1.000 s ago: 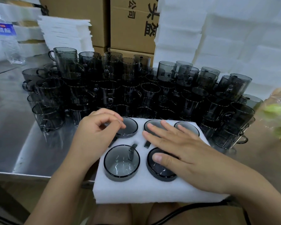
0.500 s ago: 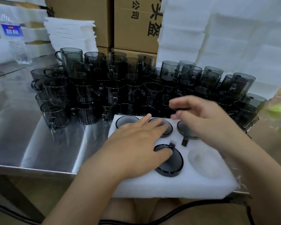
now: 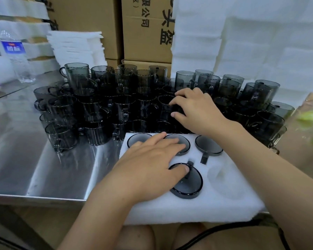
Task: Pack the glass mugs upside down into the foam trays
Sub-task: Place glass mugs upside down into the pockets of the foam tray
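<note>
A white foam tray (image 3: 224, 210) lies at the table's front edge. Smoky glass mugs sit upside down in it: three in the back row, one of them at back right (image 3: 209, 145), and one in the front middle (image 3: 188, 183). The front right pocket (image 3: 222, 177) is empty. My left hand (image 3: 148, 165) lies flat over the tray's left side, its thumb touching the front middle mug and hiding the front left pocket. My right hand (image 3: 197, 110) reaches into the pile of upright mugs (image 3: 98, 105) behind the tray, fingers and thumb curled round one dark mug.
The steel table (image 3: 16, 141) stretches left. A water bottle (image 3: 16, 56) stands at far left. Foam sheets (image 3: 76, 47) and cardboard boxes (image 3: 145, 33) stand behind the mugs, with tall foam stacks (image 3: 251, 42) at right. A black cable (image 3: 215, 231) runs below the tray.
My right hand lifted off the tray and moved back into the mug pile, closing on a mug. My left hand slid right across the tray and now rests flat on it.
</note>
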Tool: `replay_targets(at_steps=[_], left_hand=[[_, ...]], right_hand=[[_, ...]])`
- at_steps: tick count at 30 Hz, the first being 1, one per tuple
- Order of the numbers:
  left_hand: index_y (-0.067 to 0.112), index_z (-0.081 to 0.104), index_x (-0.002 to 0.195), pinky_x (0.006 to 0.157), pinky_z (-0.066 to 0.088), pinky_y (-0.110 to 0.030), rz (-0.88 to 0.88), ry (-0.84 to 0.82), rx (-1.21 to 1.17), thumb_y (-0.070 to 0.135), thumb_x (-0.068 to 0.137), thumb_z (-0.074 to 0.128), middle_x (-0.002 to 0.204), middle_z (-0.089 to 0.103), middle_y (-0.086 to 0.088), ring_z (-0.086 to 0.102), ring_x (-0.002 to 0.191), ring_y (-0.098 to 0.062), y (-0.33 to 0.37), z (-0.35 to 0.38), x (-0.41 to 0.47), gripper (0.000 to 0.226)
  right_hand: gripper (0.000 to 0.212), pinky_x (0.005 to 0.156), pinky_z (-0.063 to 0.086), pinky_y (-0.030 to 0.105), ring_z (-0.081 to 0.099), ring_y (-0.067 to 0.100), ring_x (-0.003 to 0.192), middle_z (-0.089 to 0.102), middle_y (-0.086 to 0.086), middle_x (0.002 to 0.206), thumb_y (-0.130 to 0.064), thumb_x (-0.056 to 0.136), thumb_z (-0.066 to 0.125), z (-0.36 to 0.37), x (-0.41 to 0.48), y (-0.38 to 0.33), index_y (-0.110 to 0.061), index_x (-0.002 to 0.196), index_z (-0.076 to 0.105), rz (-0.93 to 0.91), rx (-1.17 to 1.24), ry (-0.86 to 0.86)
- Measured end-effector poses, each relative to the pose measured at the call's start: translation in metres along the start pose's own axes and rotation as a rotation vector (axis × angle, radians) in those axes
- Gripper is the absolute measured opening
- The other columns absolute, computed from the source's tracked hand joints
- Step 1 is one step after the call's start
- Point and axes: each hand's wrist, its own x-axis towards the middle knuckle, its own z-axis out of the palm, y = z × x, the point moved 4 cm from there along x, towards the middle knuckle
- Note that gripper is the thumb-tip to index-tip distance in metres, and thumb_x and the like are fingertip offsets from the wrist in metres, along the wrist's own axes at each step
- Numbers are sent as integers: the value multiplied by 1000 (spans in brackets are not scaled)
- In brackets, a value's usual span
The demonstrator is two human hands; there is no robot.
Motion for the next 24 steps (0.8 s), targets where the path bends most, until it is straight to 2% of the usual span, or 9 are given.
replay_targets(at_steps=[7,14,15,17,19,21,22,23,24], left_hand=[[45,20,146,108,4,-24,2,-4,9,60,91,32,153,7,33,-11,137,13,1,-2,1,59],[46,22,145,109,4,-24,1,4,0,61,90,33,152,9,34,-10,138,13,0,-2,1,58],[46,22,145,109,4,-24,0,5,-2,61,90,33,152,9,35,-10,137,13,0,-2,0,58],[46,23,145,109,4,-24,-1,3,-4,61,90,33,152,10,35,-10,137,13,0,-2,0,58],[46,22,145,110,3,-24,-4,0,-1,61,90,33,152,9,34,-11,138,13,0,-2,0,58],[46,22,145,110,3,-24,-7,-1,-4,61,90,33,152,9,35,-11,137,14,0,-1,1,58],[46,21,145,109,3,-23,-8,-3,-6,62,90,33,152,9,35,-12,137,14,-1,-1,1,58],[47,21,145,109,3,-23,-9,-3,-6,62,90,33,152,8,35,-12,137,15,-1,-1,1,59],[47,21,145,108,3,-23,-9,-2,-3,62,89,33,152,8,35,-12,136,15,-2,-1,1,59]], right_hand=[[29,89,39,40,42,29,112,48,6,133,-31,94,56,-3,-4,-1,-12,115,58,-66,25,60],[20,99,36,46,42,36,118,39,16,143,-18,92,59,-8,-13,4,-4,106,60,-41,134,134],[20,104,33,43,40,35,124,35,17,146,-18,93,58,-8,-14,5,-3,106,59,-34,162,148],[19,109,24,29,30,30,137,28,16,150,-18,95,56,-13,-19,4,-1,103,56,-15,272,184],[17,104,23,16,24,16,141,24,12,153,-21,95,54,-21,-27,4,-5,97,52,31,414,217],[16,90,28,6,24,-2,133,23,5,153,-26,95,54,-32,-36,5,-12,91,49,93,506,238],[15,86,28,3,25,-7,128,26,2,152,-28,94,55,-37,-42,5,-16,88,49,116,536,247],[16,90,30,5,28,-5,128,32,0,148,-29,93,56,-43,-49,5,-19,85,48,128,559,261],[17,97,32,15,33,2,130,39,-3,143,-30,92,57,-48,-57,6,-22,82,46,133,578,276]])
